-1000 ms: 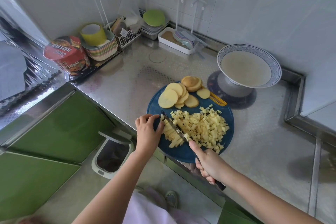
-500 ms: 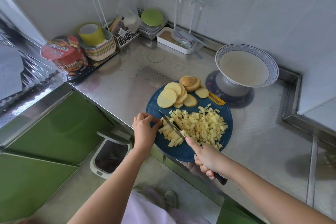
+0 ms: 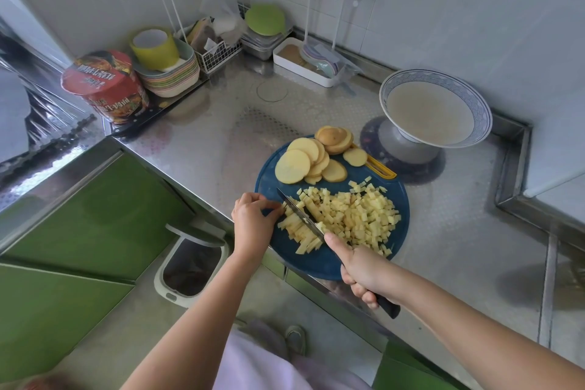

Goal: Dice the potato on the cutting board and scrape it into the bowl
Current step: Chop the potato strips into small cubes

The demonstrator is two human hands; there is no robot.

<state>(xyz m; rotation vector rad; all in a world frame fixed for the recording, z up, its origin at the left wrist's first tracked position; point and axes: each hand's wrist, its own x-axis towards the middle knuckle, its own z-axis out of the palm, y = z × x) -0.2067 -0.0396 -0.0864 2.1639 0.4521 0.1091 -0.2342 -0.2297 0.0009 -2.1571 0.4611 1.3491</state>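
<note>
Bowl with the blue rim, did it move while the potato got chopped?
No. The bowl still stands just past the far-right edge of the cutting board.

Red instant-noodle cup (image 3: 104,85) at back left, yellow cup (image 3: 155,49) atop stacked pastel plates (image 3: 172,81) beside it, white wire basket (image 3: 215,54), green lid (image 3: 265,19) on steel trays (image 3: 258,46), white tray (image 3: 299,68), white bin (image 3: 190,263) on the floor

home kitchen, steel counter (image 3: 196,149), stacked bowls (image 3: 171,73)
</note>
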